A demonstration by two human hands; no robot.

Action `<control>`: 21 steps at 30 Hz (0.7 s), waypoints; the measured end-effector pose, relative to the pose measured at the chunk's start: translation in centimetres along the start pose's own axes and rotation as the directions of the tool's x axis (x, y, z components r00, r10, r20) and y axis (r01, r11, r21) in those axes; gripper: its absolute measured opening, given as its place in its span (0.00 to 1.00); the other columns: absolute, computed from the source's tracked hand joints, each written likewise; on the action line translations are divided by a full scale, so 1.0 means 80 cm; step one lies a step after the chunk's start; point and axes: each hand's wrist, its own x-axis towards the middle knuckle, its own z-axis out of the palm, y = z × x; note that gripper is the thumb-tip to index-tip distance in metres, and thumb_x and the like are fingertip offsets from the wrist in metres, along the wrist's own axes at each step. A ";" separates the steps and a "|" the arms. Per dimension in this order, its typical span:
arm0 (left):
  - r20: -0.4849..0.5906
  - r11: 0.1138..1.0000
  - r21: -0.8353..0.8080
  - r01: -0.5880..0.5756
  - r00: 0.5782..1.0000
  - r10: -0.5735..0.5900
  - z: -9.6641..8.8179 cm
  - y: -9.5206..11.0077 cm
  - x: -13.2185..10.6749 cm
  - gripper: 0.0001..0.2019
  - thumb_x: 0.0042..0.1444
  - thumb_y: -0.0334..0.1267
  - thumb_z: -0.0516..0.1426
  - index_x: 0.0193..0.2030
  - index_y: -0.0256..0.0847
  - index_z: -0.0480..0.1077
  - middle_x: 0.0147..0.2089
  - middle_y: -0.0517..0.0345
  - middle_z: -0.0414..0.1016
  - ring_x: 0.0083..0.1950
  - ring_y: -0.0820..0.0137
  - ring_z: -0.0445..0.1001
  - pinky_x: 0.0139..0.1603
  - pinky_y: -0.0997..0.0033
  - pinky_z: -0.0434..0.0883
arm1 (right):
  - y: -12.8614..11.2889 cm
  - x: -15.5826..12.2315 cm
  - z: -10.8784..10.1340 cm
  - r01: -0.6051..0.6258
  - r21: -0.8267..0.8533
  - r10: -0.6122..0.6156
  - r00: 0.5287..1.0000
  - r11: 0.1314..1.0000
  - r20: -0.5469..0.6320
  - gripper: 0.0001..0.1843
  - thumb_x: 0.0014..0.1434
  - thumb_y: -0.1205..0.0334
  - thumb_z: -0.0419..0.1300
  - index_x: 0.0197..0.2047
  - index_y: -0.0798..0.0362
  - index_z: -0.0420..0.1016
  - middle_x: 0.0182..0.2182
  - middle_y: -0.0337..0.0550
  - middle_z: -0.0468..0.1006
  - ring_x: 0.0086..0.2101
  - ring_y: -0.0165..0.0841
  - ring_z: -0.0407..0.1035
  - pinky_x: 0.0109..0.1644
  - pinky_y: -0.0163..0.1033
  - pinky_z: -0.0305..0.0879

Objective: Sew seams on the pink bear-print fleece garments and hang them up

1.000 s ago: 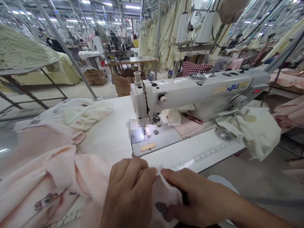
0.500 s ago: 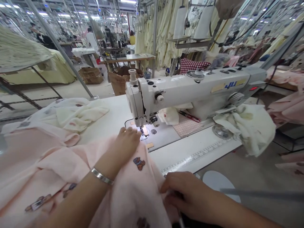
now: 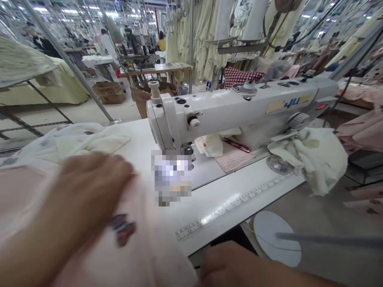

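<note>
My left hand is smeared by motion over the pink printed fabric at the lower left, and its fingers cannot be made out. My right hand sits low at the table's front edge next to the fabric's hem; its fingers are blurred and mostly cut off. The white sewing machine stands behind, with its needle area blurred out.
A cream cloth hangs off the machine's right end. White and cream fabric lies at the left rear of the table, which has a ruler strip along its front edge. Red scissors lie under the machine arm. Racks and workers stand behind.
My left hand has pulled back from the needle towards the left, dragging the pink fabric away from the machine. My right hand has dropped lower, to the table's front edge.
</note>
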 end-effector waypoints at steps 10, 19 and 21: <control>0.044 0.935 0.351 -0.054 0.998 0.041 0.127 0.068 0.020 0.14 0.53 0.21 0.43 0.35 0.40 0.65 0.39 0.49 0.70 0.43 0.59 0.68 0.56 0.45 0.55 | 0.023 -0.016 -0.048 -0.309 -0.193 0.299 0.951 0.931 -0.079 0.17 0.58 0.66 0.57 0.50 0.45 0.72 0.38 0.38 0.79 0.38 0.34 0.72 0.41 0.35 0.60; -0.177 0.971 0.238 0.030 0.984 0.013 0.124 0.067 0.010 0.07 0.60 0.32 0.46 0.39 0.38 0.65 0.44 0.46 0.70 0.45 0.57 0.65 0.52 0.48 0.58 | 0.076 0.068 -0.030 -0.138 -0.590 0.032 0.982 0.795 -0.187 0.10 0.59 0.65 0.53 0.41 0.52 0.75 0.31 0.43 0.74 0.32 0.34 0.65 0.34 0.39 0.53; -0.128 0.970 0.241 0.030 0.992 0.001 0.122 0.080 -0.002 0.07 0.59 0.33 0.48 0.37 0.38 0.66 0.43 0.46 0.70 0.43 0.56 0.66 0.46 0.51 0.62 | 0.081 0.062 -0.032 -0.098 -0.582 -0.008 0.984 0.807 -0.177 0.10 0.59 0.62 0.54 0.39 0.52 0.75 0.30 0.42 0.73 0.31 0.33 0.65 0.34 0.39 0.53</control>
